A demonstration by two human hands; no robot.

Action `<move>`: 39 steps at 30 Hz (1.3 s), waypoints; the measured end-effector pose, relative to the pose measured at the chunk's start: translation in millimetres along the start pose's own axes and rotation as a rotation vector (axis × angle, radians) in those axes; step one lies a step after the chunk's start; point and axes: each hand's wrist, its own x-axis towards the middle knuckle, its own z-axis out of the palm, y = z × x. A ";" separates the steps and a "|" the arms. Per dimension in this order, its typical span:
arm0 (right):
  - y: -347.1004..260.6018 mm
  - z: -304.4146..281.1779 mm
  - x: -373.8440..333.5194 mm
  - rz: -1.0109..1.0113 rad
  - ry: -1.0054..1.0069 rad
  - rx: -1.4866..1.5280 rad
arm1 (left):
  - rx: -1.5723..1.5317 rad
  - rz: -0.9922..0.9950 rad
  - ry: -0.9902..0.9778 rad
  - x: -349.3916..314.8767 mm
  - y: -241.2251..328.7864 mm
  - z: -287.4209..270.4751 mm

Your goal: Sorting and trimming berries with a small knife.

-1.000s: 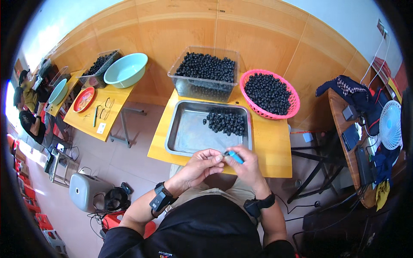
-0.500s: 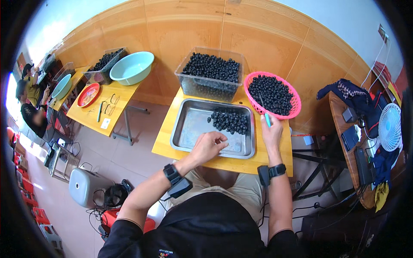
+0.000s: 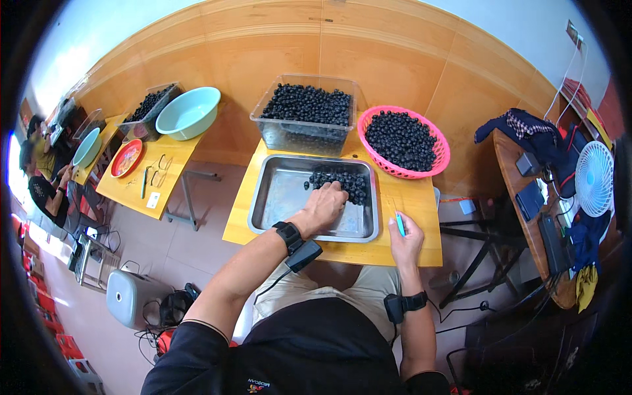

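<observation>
Dark round berries (image 3: 356,186) lie heaped in the right part of a shallow metal tray (image 3: 268,209). My left hand (image 3: 326,205) reaches over the tray, its curled fingers touching the near left side of the heap. Its fingertips are hidden, so whatever they pinch cannot be made out. In my right hand (image 3: 407,242), beside the tray's near right corner, is a slim turquoise-handled tool (image 3: 399,224) with a thin tip pointing away from me. Behind the tray stands a clear plastic bin (image 3: 301,136) full of the same berries. More fill a pink basket (image 3: 442,141) at the back right.
A second yellow table (image 3: 125,190) on the left bears a mint basin (image 3: 189,113), a red plate (image 3: 126,158) and another turquoise tool (image 3: 144,184). People work farther left. A brown table (image 3: 513,172) on the right holds clothes and a white fan (image 3: 594,178).
My left hand has moved away from me and right, to the berry heap. My right hand has drawn back from the pink basket toward the table's near edge, still holding the turquoise-handled tool.
</observation>
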 end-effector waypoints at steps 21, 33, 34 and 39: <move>-25.6 7.2 -20.6 -0.001 -0.064 0.141 | -0.482 -0.046 -0.072 -22.1 7.2 -17.7; -65.5 20.4 -21.8 -0.011 -0.231 0.259 | -1.779 -0.473 0.003 -59.7 38.9 -21.7; -68.8 20.5 -22.2 -0.028 -0.254 0.249 | -1.806 -0.471 0.011 -61.8 39.2 -20.3; -74.4 22.7 -25.2 -0.112 -0.309 0.244 | -1.886 -0.419 0.100 -71.4 43.4 -18.2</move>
